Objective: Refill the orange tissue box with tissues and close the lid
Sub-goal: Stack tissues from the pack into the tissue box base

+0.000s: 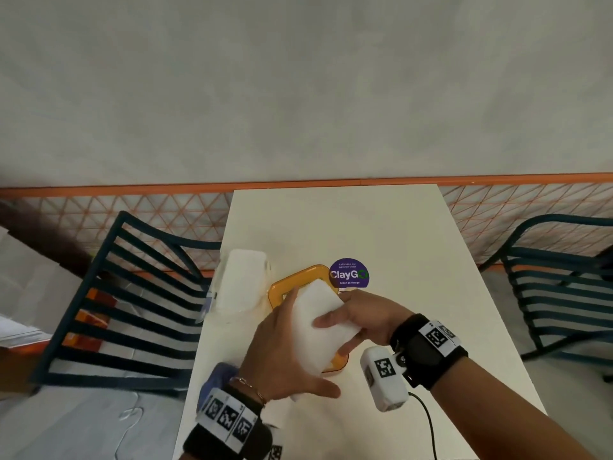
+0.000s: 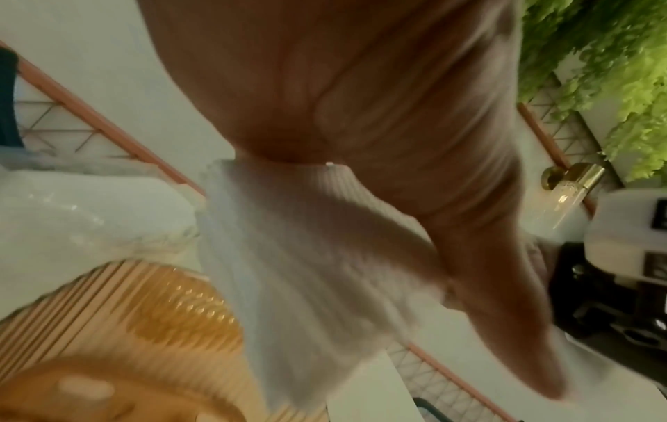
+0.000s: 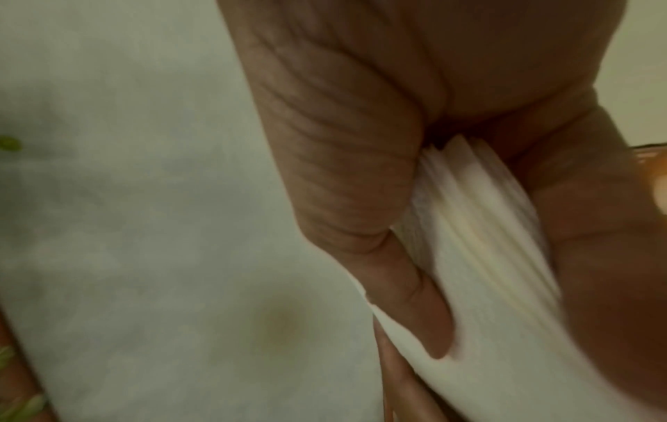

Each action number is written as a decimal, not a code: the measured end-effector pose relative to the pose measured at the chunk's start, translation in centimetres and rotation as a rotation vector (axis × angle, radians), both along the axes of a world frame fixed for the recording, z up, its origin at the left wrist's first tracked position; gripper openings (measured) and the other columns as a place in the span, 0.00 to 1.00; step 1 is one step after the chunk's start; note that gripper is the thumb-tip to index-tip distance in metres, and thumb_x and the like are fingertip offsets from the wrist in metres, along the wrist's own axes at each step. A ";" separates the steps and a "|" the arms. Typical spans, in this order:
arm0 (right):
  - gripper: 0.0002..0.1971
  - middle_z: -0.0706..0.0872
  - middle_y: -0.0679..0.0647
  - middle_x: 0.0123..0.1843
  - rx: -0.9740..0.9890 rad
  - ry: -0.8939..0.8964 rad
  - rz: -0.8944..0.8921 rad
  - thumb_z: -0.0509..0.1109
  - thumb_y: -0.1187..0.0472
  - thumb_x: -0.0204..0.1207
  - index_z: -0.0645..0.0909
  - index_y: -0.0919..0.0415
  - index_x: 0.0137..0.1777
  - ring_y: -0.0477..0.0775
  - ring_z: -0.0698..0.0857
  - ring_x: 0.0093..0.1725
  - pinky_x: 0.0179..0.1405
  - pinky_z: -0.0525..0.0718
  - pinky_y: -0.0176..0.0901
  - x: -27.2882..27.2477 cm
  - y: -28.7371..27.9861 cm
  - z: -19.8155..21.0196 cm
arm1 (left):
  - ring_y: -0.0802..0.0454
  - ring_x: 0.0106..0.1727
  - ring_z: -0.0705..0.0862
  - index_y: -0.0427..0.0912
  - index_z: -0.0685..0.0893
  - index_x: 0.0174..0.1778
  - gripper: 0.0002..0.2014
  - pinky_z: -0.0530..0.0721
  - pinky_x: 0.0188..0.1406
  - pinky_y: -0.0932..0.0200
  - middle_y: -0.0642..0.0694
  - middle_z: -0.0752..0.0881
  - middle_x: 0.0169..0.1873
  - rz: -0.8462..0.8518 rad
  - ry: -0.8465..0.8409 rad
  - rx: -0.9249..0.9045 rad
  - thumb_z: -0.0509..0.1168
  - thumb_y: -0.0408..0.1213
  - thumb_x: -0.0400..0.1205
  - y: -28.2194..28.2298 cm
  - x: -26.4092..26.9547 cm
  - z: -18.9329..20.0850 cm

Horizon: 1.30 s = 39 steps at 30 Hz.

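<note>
A thick white stack of tissues [image 1: 323, 327] is held just above the orange tissue box [image 1: 288, 283] near the table's middle. My left hand [image 1: 285, 353] grips the stack's near end, thumb underneath. My right hand [image 1: 361, 318] grips the stack's right side, fingers curled over the top. The left wrist view shows the tissue stack [image 2: 307, 271] in the palm and the ribbed orange box [image 2: 119, 328] below it. The right wrist view shows folded tissue edges [image 3: 480, 257] pinched between thumb and fingers. Most of the box is hidden under the stack.
A clear plastic pack of more tissues [image 1: 242, 283] lies at the white table's [image 1: 414, 244] left edge. A purple round sticker [image 1: 349, 273] is behind the box. Dark slatted chairs [image 1: 139, 303] stand either side. A blue object [image 1: 217, 380] lies by my left wrist.
</note>
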State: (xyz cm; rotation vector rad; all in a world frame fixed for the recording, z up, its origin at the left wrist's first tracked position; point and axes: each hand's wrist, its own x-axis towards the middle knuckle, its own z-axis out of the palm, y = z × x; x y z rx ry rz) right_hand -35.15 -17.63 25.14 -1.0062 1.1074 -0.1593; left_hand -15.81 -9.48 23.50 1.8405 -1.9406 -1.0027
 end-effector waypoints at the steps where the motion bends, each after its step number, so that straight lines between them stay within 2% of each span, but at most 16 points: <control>1: 0.21 0.93 0.58 0.60 0.018 0.004 -0.016 0.83 0.60 0.71 0.88 0.58 0.64 0.62 0.91 0.60 0.57 0.91 0.66 0.2 0.1 -0.3 | 0.57 0.77 0.71 0.63 0.38 0.86 0.79 0.78 0.70 0.56 0.63 0.66 0.79 0.023 0.022 -0.009 0.84 0.67 0.46 0.2 0.0 -0.7; 4: 0.22 0.92 0.58 0.60 0.047 0.015 -0.022 0.83 0.57 0.70 0.88 0.57 0.65 0.63 0.91 0.60 0.56 0.91 0.66 0.5 0.4 -1.4 | 0.55 0.75 0.74 0.62 0.43 0.85 0.71 0.83 0.68 0.53 0.59 0.68 0.77 0.028 0.029 -0.043 0.83 0.58 0.52 0.4 0.6 -2.3; 8: 0.27 0.93 0.60 0.60 0.068 0.040 -0.003 0.86 0.50 0.68 0.87 0.57 0.66 0.65 0.91 0.60 0.61 0.88 0.68 0.6 0.7 -3.3 | 0.51 0.71 0.76 0.63 0.47 0.85 0.67 0.84 0.65 0.49 0.56 0.71 0.73 -0.088 -0.079 0.011 0.80 0.58 0.52 -0.1 2.1 -3.7; 10: 0.26 0.93 0.61 0.60 0.089 0.028 -0.046 0.85 0.52 0.69 0.87 0.59 0.66 0.66 0.91 0.60 0.65 0.86 0.69 0.7 0.9 -4.4 | 0.49 0.73 0.75 0.62 0.45 0.86 0.70 0.82 0.68 0.47 0.54 0.70 0.76 -0.161 -0.147 0.075 0.81 0.61 0.51 -0.6 2.6 -3.8; 12: 0.23 0.92 0.62 0.61 0.124 -0.002 -0.086 0.84 0.56 0.72 0.87 0.61 0.66 0.68 0.90 0.61 0.66 0.85 0.70 0.8 1.1 -5.4 | 0.49 0.77 0.74 0.62 0.46 0.86 0.75 0.80 0.74 0.45 0.56 0.69 0.81 -0.187 -0.138 0.200 0.81 0.71 0.45 -1.6 3.7 -3.8; 14: 0.23 0.91 0.63 0.63 0.153 -0.036 -0.111 0.82 0.57 0.74 0.85 0.60 0.68 0.69 0.90 0.63 0.67 0.85 0.70 0.7 1.4 -6.1 | 0.53 0.75 0.78 0.62 0.59 0.85 0.72 0.81 0.74 0.43 0.59 0.76 0.78 -0.109 0.039 0.352 0.83 0.74 0.43 -2.5 5.5 -4.3; 15: 0.23 0.91 0.62 0.64 0.160 -0.048 -0.122 0.82 0.57 0.74 0.85 0.60 0.69 0.68 0.89 0.64 0.68 0.85 0.69 0.5 1.5 -6.4 | 0.54 0.70 0.83 0.60 0.68 0.81 0.65 0.84 0.72 0.43 0.59 0.83 0.72 -0.020 0.194 0.413 0.86 0.70 0.46 -2.8 6.6 -4.9; 17: 0.23 0.91 0.61 0.64 0.178 -0.059 -0.167 0.81 0.57 0.75 0.84 0.60 0.69 0.66 0.90 0.64 0.68 0.85 0.66 0.2 1.7 -6.9 | 0.47 0.63 0.90 0.52 0.82 0.73 0.48 0.86 0.69 0.37 0.50 0.91 0.63 0.202 0.550 0.529 0.90 0.57 0.55 -2.8 8.3 -6.2; 20: 0.25 0.90 0.61 0.66 0.211 -0.076 -0.260 0.82 0.55 0.74 0.84 0.59 0.70 0.66 0.89 0.66 0.71 0.83 0.66 0.0 1.9 -7.7 | 0.33 0.70 0.85 0.36 0.84 0.72 0.35 0.76 0.77 0.28 0.33 0.87 0.68 0.413 1.062 0.792 0.86 0.41 0.70 -2.1 8.3 -7.7; 22: 0.25 0.90 0.60 0.66 0.226 -0.088 -0.305 0.81 0.57 0.75 0.84 0.59 0.71 0.64 0.89 0.66 0.72 0.83 0.64 0.0 2.0 -8.1 | 0.30 0.73 0.83 0.35 0.83 0.73 0.24 0.74 0.78 0.28 0.31 0.86 0.69 0.481 1.160 0.885 0.75 0.33 0.81 -1.9 7.6 -8.1; 24: 0.22 0.91 0.58 0.64 0.195 -0.055 -0.300 0.80 0.58 0.76 0.84 0.59 0.69 0.62 0.90 0.64 0.71 0.84 0.62 0.2 2.2 -8.4 | 0.33 0.68 0.87 0.37 0.84 0.72 0.21 0.80 0.73 0.29 0.34 0.89 0.65 0.537 1.068 0.843 0.73 0.31 0.82 -2.0 7.2 -8.8; 29: 0.17 0.95 0.55 0.54 -0.013 0.259 -0.201 0.82 0.56 0.71 0.90 0.59 0.58 0.59 0.92 0.55 0.62 0.90 0.59 1.2 2.0 -10.1 | 0.43 0.57 0.92 0.44 0.88 0.63 0.19 0.90 0.62 0.38 0.46 0.94 0.52 0.595 0.571 0.580 0.79 0.39 0.77 -3.1 6.5 -10.1; 32: 0.19 0.92 0.57 0.52 -0.125 0.522 -0.097 0.82 0.53 0.68 0.89 0.61 0.56 0.58 0.90 0.53 0.50 0.91 0.50 2.0 1.6 -11.6 | 0.48 0.57 0.90 0.45 0.87 0.62 0.19 0.89 0.63 0.46 0.49 0.92 0.54 0.472 0.257 0.492 0.78 0.43 0.76 -3.7 5.8 -10.3; 34: 0.23 0.89 0.56 0.54 -0.180 0.674 -0.033 0.81 0.49 0.67 0.86 0.62 0.58 0.57 0.88 0.53 0.43 0.85 0.43 2.7 1.3 -12.0 | 0.49 0.57 0.88 0.43 0.86 0.65 0.21 0.87 0.62 0.53 0.48 0.91 0.58 0.423 0.133 0.473 0.77 0.45 0.77 -3.9 5.4 -10.2; 36: 0.26 0.87 0.56 0.57 -0.205 0.752 -0.005 0.80 0.48 0.68 0.83 0.61 0.61 0.56 0.86 0.54 0.43 0.84 0.43 3.3 1.0 -12.2 | 0.46 0.66 0.85 0.40 0.81 0.74 0.26 0.81 0.61 0.59 0.44 0.86 0.68 0.370 0.024 0.468 0.74 0.44 0.81 -4.2 4.8 -10.3; 39: 0.27 0.85 0.56 0.62 -0.239 0.827 0.039 0.81 0.50 0.70 0.80 0.61 0.66 0.57 0.85 0.59 0.52 0.84 0.42 4.2 0.6 -12.3 | 0.43 0.78 0.77 0.37 0.70 0.83 0.33 0.78 0.71 0.56 0.40 0.78 0.78 0.338 -0.077 0.461 0.71 0.43 0.83 -4.6 4.1 -10.4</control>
